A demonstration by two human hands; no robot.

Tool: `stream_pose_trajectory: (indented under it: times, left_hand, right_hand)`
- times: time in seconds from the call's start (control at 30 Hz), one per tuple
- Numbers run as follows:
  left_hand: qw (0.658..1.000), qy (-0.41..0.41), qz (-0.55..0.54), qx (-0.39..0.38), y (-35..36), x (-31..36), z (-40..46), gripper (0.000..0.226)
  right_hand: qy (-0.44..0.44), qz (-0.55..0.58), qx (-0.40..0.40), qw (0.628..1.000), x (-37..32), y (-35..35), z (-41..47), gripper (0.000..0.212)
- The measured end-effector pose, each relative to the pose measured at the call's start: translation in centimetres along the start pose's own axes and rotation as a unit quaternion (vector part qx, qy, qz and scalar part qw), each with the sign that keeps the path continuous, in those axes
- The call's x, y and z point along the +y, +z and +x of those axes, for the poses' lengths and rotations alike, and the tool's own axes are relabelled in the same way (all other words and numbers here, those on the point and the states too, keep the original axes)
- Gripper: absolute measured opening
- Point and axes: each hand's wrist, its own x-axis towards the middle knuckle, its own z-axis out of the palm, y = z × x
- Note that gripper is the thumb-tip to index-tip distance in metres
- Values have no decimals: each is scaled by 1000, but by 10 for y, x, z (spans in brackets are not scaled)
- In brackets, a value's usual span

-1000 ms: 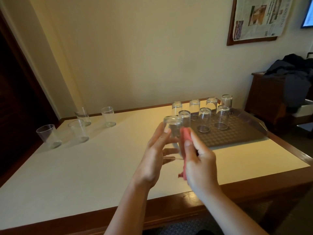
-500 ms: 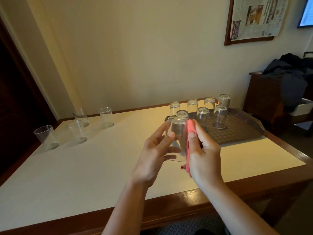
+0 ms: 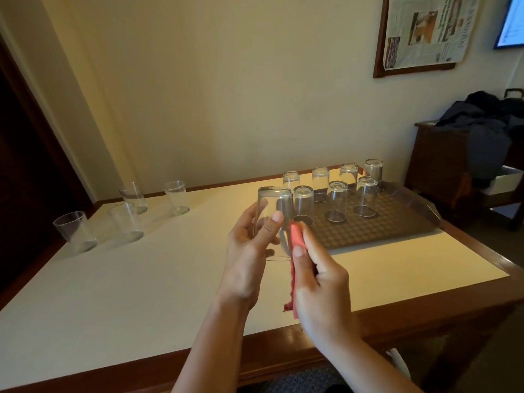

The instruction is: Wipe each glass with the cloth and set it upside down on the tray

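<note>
Glass (image 3: pixel 273 211) inverted, gripped by L hand (image 3: pixel 249 251) above table; R hand (image 3: pixel 317 282) pinches cloth (image 3: pixel 295 251) at rim.

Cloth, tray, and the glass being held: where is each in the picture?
cloth (image 3: pixel 296 239): head view, upper fold against the glass.
tray (image 3: pixel 368 231): head view, bare patterned floor near its front.
held glass (image 3: pixel 273 201): head view, upper wall, base up.

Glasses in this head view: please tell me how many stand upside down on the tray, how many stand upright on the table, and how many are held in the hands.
Upside down on the tray: 7
Upright on the table: 4
Held glass, gripped by the left hand while the right hand holds the cloth against it: 1
Total: 12 glasses
</note>
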Motion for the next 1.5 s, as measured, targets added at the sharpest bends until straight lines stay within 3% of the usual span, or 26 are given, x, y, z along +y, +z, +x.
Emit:
stream_pose_trajectory:
  times: [0.07, 0.13, 0.2, 0.37, 0.43, 0.6, 0.67, 0.8, 0.87, 0.93, 1.0, 1.1, 1.2, 1.37, 1.5]
  left_hand:
    - [1000, -5, 11, -12, 3, -3, -4, 60]
    - [996, -45, -8, -79, 4, -2, -6, 36]
    - [991, -70, -25, -115, 2, 1, -8, 29]
    - [1000, -6, -2, -15, 4, -1, -3, 58]
    - [1000, -3, 24, -11, 6, -4, -6, 62]
    - [992, -64, -18, -111, 6, 0, -9, 24]
    - [996, -34, -25, -84, 4, 0, -4, 26]
    - [1000, -3, 17, -11, 2, -5, 0, 64]
    - [999, 11, 41, -34, 3, -12, -6, 54]
    - [996, 26, 54, -63, 2, -17, -12, 42]
    - [992, 50, 90, -76, -1, -22, -16, 44]
    - [979, 74, 183, -53, -7, -31, -13, 53]
    - [975, 64, 212, -15, -13, -37, -16, 56]
    - [976, 46, 210, -43, -10, -43, -21, 50]
    - [983, 52, 178, -8, -17, -41, -17, 52]
  right_hand:
    - [15, 5, 15, 1000, 4, 0, 2, 39]
    - [60, 16, 37, 997, 8, -6, 20, 38]
    - [75, 12, 44, 996, 8, -11, 31, 40]
    - [32, 9, 27, 999, 4, -3, 2, 37]
    - [30, 10, 24, 999, 4, -2, 4, 34]
    - [52, 19, 33, 998, 0, -9, 41, 36]
    - [35, 12, 36, 999, 1, -6, 29, 35]
    - [8, 4, 19, 1000, 5, -2, 6, 33]
    - [20, 0, 13, 1000, 1, -9, 23, 34]
    - [25, -31, -33, 999, -7, -24, 49, 36]
    - [8, -103, -129, 986, -17, -36, 71, 35]
    - [-128, -231, -237, 935, -29, -43, 78, 35]
    - [-212, -276, -255, 902, -24, -50, 72, 40]
    - [-205, -298, -257, 896, -21, -45, 77, 38]
    - [-242, -279, -271, 889, -27, -42, 64, 45]
